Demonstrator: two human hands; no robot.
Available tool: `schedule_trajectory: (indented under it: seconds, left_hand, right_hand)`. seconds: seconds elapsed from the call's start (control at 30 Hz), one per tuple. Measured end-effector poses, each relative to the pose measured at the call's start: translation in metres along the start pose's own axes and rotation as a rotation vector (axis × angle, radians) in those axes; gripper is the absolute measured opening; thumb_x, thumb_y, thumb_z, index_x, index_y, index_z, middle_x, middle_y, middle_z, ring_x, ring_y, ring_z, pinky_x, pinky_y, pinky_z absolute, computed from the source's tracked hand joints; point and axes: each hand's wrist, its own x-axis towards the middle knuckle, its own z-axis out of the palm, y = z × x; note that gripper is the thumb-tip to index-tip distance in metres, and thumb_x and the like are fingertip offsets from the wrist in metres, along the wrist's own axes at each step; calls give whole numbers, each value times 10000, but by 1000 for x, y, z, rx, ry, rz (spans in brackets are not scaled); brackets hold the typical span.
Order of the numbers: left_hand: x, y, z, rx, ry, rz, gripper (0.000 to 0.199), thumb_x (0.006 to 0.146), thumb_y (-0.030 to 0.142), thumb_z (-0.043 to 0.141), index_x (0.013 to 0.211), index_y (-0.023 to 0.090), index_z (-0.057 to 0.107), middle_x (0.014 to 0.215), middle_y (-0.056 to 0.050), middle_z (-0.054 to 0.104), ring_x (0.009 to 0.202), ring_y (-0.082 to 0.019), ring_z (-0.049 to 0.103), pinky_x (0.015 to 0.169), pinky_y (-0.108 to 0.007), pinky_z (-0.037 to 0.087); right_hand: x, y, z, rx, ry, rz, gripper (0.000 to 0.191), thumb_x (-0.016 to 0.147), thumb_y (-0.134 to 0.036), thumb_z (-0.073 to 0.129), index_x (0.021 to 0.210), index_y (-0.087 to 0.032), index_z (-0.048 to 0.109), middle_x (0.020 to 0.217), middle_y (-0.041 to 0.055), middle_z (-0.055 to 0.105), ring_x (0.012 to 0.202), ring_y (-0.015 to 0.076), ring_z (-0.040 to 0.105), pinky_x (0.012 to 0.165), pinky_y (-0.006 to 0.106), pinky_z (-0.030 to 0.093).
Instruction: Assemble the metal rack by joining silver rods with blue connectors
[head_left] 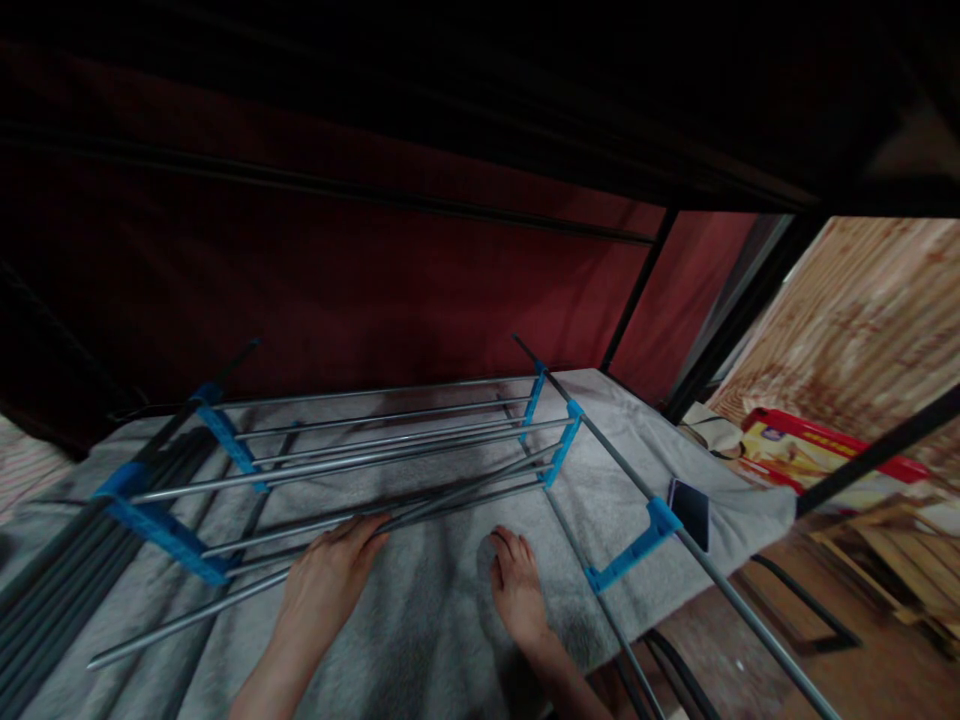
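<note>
Closest of all, the left hand (pixel 330 568) has its fingers and thumb closed on a loose metal tube (pixel 187 620), whose one end sticks out toward the near left corner of the grey cloth (pixel 435 640). Beyond that hand the tube runs on to the right, among the cross tubes (pixel 405 440) of a rack; whether its other end sits in the middle right bracket (pixel 568 432) is hard to tell, as the rods overlap there.

To the right, the right hand (pixel 517 580) is just above or on the cloth near its front edge, fingers loosely curled and holding nothing. The rack stands in the middle of the cloth, its cross tubes running between blue brackets at either end. One more blue bracket (pixel 630 553) (set toward the near right edge) joins an upper long tube (pixel 750 612) to a lower one. Beside it, near the cloth's right edge, lies a phone (pixel 690 510). Along the left edge rests a bundle of dark tubes (pixel 64 575). Behind the far edge hangs dark red fabric (pixel 420 290).
</note>
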Motion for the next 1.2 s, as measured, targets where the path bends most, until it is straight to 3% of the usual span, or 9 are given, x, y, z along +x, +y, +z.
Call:
schedule_trajectory:
  seconds: [0.3, 0.4, 0.5, 0.63, 0.77, 0.83, 0.93, 1.07, 1.2]
  left_hand:
    - [18, 5, -17, 84, 50, 68, 407, 981, 326, 404, 1213, 218, 720, 1145, -99, 757, 1002, -285, 714, 938, -403, 520]
    - [23, 6, -24, 95, 47, 83, 399, 983, 316, 404, 1210, 217, 717, 1141, -105, 752, 998, -287, 710, 950, -410, 506]
    - [26, 9, -29, 86, 37, 86, 388, 989, 287, 399, 1207, 203, 709, 1140, -110, 745, 1008, -294, 698, 948, -416, 494]
    - [26, 16, -31, 63, 43, 130, 352, 994, 232, 402, 1188, 211, 695, 1108, -105, 737, 1020, -276, 687, 945, -411, 477]
    - [24, 21, -27, 40, 48, 178, 336, 974, 141, 409, 1158, 212, 681, 1083, -88, 727, 1010, -243, 678, 942, -390, 469]
    - [24, 22, -25, 46, 50, 199, 362, 954, 92, 407, 1182, 212, 662, 1089, -85, 717, 1011, -232, 669, 946, -384, 464]
    - [22, 24, -24, 46, 53, 208, 364, 931, 58, 415, 1165, 208, 651, 1059, -83, 706, 1008, -223, 657, 955, -382, 459]
    - [21, 24, -26, 48, 47, 214, 335, 908, 54, 449, 1138, 196, 645, 1045, -89, 701, 1014, -225, 646, 955, -380, 458]
    - [23, 22, -24, 46, 64, 224, 318, 891, 64, 490, 1137, 196, 643, 1050, -87, 701, 1013, -234, 646, 959, -381, 456]
  right_hand:
    - [-2, 3, 4, 71, 43, 13, 444, 924, -95, 436, 1301, -235, 623, 1329, 95, 650, 1249, 244, 604, 1173, 534, 395]
    - [0, 11, 7, 198, 100, 63, 392, 942, -140, 424, 1235, -238, 665, 1264, 83, 695, 1193, 238, 644, 1121, 509, 465]
    - [4, 20, 7, 366, 170, 200, 322, 966, -248, 440, 1143, -214, 707, 1159, 97, 745, 1086, 263, 704, 982, 471, 578]
    - [9, 25, -8, 527, 199, 369, 348, 935, -464, 538, 1071, -208, 731, 1081, 123, 771, 978, 297, 740, 871, 455, 625]
    - [14, 20, -31, 602, 129, 384, 433, 903, -566, 552, 1029, -200, 744, 1061, 149, 770, 906, 320, 746, 819, 472, 623]
    - [20, 16, -41, 561, 61, 317, 412, 906, -552, 555, 1033, -210, 747, 1084, 125, 769, 987, 317, 735, 826, 448, 613]
    - [35, 6, -53, 465, 128, 98, 373, 954, -482, 495, 1080, -218, 725, 1110, 112, 755, 1013, 293, 721, 843, 428, 587]
    - [71, -15, -59, 227, 239, -237, 351, 984, -369, 458, 1227, -215, 659, 1267, 155, 674, 1192, 318, 626, 991, 511, 495]
    - [112, -33, -54, 22, 207, -440, 395, 1014, -336, 402, 1349, -226, 579, 1303, 144, 654, 1226, 315, 593, 1088, 589, 395]
